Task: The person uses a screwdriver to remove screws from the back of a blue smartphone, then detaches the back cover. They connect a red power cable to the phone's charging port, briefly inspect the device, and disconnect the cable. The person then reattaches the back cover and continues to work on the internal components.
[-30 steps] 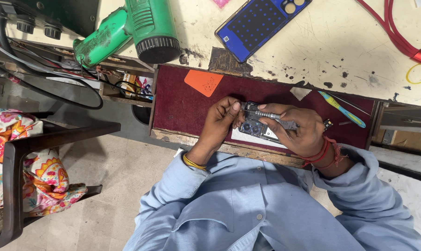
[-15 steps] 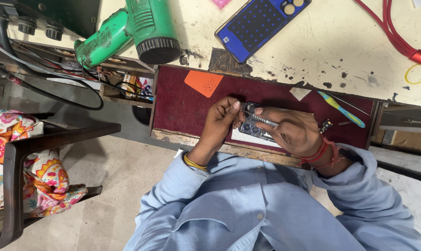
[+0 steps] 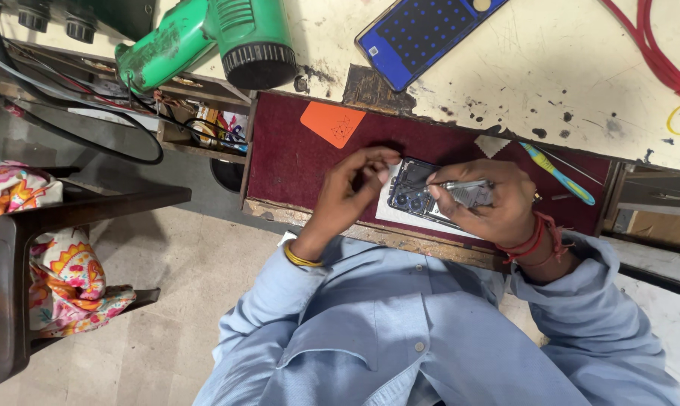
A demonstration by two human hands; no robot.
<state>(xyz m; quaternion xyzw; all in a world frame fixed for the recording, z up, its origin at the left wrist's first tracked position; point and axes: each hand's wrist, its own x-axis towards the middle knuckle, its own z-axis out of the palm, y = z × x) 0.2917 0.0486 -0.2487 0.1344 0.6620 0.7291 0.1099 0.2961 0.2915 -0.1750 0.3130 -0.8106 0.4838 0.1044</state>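
We see an opened phone (image 3: 415,194) lying flat on a white sheet (image 3: 391,211) on the dark red mat (image 3: 295,162) of a pulled-out drawer, and we take this phone as our landmark. Its long axis runs nearly left to right in the picture, a little tilted, with the camera lenses at the end toward the left hand. The back cover is off, so the inside shows dark boards and small metal parts, with a shiny, uneven surface. The right hand (image 3: 494,203) rests over the far half of the phone and its fingers are closed around a slim metal tool (image 3: 460,184), which lies almost along the same axis, the tip pointing to the camera end. The left hand (image 3: 355,188) is at the camera end of the phone, with thumb and fingers bent close together, but we cannot tell if they pinch something. Beyond the phone, on the mat, lies an orange flat pick (image 3: 332,122) of rounded triangle shape. Further from the phone, on the scratched pale bench, there are a green plastic heat gun (image 3: 212,41) and a blue phone case (image 3: 423,34) with a dotted pattern. Beside the right hand lies a thin screwdriver (image 3: 558,173) with blue and yellow handle.
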